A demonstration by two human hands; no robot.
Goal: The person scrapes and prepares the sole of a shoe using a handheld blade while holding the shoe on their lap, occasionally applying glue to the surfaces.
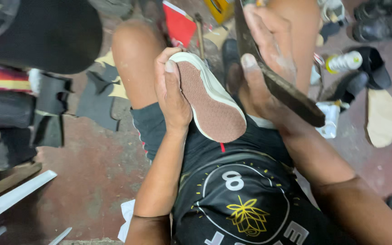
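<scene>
1. Sneaker [209, 97] held sole-up over the lap, at the centre of the view, toe towards 11 o'clock, heel towards 5 o'clock; brown textured outsole seated inside a white rim, no gap or loose edge visible along the near side.
2. Judged from that: sole already fitted to the shoe, edge finishing or trimming seemingly in hand; no cut line, glue bead or shavings clear enough to place the work more exactly.
3. Left hand [172, 90] wrapped around the sneaker from 9 o'clock, thumb laid flat on the outsole near the toe, fingers curled behind and out of sight; grip closed firmly on the shoe, wrist bent, forearm running down to 7 o'clock.
4. Right hand [264, 63] at 1 o'clock of the sneaker, clasped around a long dark flat tool [277, 84], thumb pressed along its near face, fingers over the far face; tool slanting from 12 o'clock down to 4 o'clock, lower end just beside the heel, contact with the shoe impossible to tell.
5. Farther out: dark cut material pieces [96, 97] on the floor at 9 o'clock, white bottle [343, 61] at 2 o'clock, tan leather-like piece [384, 118] at 3 o'clock, dark shoes [382, 22] at 1 o'clock.
</scene>
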